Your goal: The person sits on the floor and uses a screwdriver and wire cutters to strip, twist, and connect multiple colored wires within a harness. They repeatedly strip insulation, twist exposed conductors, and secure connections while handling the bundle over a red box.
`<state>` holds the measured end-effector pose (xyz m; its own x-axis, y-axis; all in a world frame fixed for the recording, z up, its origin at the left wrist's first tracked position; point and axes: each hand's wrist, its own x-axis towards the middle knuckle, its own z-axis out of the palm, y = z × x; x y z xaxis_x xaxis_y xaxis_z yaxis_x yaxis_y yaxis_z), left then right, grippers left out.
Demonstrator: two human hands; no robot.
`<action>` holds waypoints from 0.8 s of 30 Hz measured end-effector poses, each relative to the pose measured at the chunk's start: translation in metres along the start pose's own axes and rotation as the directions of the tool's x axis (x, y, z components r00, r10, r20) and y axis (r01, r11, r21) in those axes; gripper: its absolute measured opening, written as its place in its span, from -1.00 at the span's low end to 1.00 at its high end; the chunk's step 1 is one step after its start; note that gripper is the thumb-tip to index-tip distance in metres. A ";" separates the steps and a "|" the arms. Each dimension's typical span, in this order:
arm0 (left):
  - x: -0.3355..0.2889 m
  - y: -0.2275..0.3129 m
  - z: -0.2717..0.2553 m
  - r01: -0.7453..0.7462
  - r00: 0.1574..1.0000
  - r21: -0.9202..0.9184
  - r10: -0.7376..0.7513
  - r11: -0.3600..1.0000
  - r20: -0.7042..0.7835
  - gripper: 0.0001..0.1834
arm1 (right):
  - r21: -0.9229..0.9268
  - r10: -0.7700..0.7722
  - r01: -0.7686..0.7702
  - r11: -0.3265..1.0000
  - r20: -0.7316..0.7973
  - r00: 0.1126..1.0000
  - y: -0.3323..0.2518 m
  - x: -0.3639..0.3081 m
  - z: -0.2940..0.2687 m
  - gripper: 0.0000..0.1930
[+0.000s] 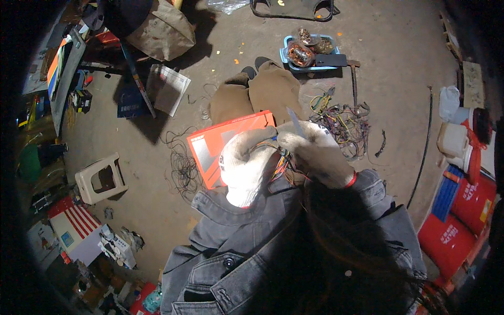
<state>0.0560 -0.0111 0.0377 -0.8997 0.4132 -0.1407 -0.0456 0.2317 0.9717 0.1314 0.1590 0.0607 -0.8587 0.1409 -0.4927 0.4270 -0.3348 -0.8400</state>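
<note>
My left hand [245, 165], in a white knitted glove, is closed round a bundle of thin coloured wires [282, 164] in front of my lap. Close against it, my right hand [319, 152], gloved too, grips a knife; its narrow blade [295, 121] points up and away from me. The knife's handle is hidden in the glove. Fingers of both hands meet at the wires, and I cannot make out whether the blade touches one. Beneath the left hand an orange-red flat box [210, 142] lies across my thighs.
A tangled heap of wires [346, 123] lies right of my knees, with black wire coils [184, 168] to the left. Beyond are a blue basket [286, 52] of bagged bits, a phone [331, 60] and a hammer [354, 81]. A beige stool [86, 184] stands left; red drums [451, 241] stand right.
</note>
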 end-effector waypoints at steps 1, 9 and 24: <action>0.001 -0.001 0.000 0.020 1.000 -0.023 -0.019 1.000 0.018 -0.70 | -0.082 -0.183 0.184 0.980 0.014 0.983 0.004 0.003 0.001 -0.83; 0.004 0.013 0.000 0.135 0.986 0.077 -0.142 0.988 0.089 -0.35 | 0.399 -0.039 0.158 0.903 -0.289 0.957 0.008 0.006 -0.029 -0.86; 0.003 0.022 -0.008 0.183 0.967 -0.001 -0.180 0.983 0.180 -0.53 | 0.122 -0.086 0.082 0.989 0.026 0.996 0.002 0.022 -0.017 -0.71</action>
<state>0.0492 -0.0115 0.0597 -0.7840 0.5162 -0.3449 -0.2099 0.3024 0.9298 0.1181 0.1779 0.0446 -0.8993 0.1445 -0.4128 0.3176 -0.4331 -0.8436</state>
